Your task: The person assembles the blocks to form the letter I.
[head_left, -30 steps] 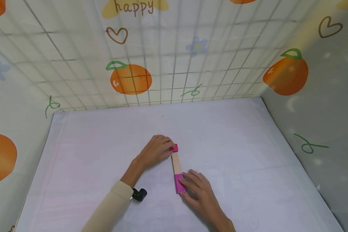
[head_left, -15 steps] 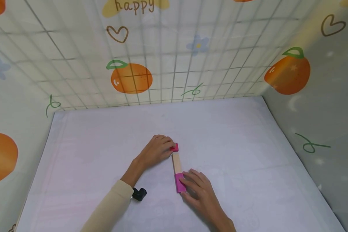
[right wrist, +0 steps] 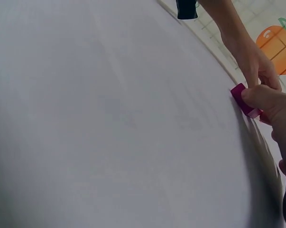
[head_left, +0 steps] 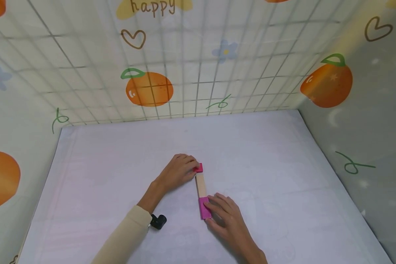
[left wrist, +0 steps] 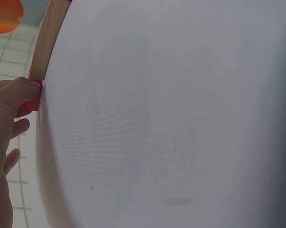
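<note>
A row of blocks lies on the table in the head view. At its far end is a small pinkish-red block point(head_left: 199, 168), which my left hand point(head_left: 179, 170) pinches between thumb and fingers. A plain wooden block point(head_left: 201, 185) fills the middle, its side visible in the left wrist view. At the near end lies a magenta block point(head_left: 205, 208). My right hand point(head_left: 229, 220) grips this one, thumb at its near end and index finger on its right side. In the right wrist view the thumb covers part of the magenta block point(right wrist: 240, 99).
The white table point(head_left: 118, 146) runs back to a curtain point(head_left: 191, 73) printed with oranges and hearts. A black device point(head_left: 158, 222) sits at the left wrist, beside the beige sleeve point(head_left: 127, 233).
The gap between the pinkish-red block and the wooden block has narrowed slightly since a second ago. Both hands keep nearly the same places, and the head view has shifted a little.
</note>
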The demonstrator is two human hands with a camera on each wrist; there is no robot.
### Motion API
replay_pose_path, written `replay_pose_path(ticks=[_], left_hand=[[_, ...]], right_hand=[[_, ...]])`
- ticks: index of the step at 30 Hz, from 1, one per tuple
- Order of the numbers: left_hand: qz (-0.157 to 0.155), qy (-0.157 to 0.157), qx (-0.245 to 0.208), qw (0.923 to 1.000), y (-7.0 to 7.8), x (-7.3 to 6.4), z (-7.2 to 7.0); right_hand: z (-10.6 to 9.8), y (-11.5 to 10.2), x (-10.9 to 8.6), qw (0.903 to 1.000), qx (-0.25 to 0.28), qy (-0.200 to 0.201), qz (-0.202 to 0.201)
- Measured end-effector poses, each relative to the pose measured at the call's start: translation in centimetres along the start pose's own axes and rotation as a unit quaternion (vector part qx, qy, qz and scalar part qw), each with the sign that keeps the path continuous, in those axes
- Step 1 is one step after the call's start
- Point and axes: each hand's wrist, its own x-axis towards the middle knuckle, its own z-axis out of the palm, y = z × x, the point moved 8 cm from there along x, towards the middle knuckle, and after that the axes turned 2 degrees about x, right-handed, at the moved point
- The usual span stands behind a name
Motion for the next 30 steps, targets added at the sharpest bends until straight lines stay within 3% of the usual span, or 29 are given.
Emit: replay_pose_path(ticks=[20, 30], left_hand=[[-0.008, 0.001, -0.016, 0.9998, -0.14, -0.24, -0.15], [-0.009, -0.005, -0.003, 0.9999, -0.02, -0.41, -0.36]], right_hand=[[-0.19, -0.79, 0.41, 0.9996, 0.007, 0.019, -0.021], [0.24, -0.15, 0.07, 0.9998, -0.001, -0.006, 0.021]])
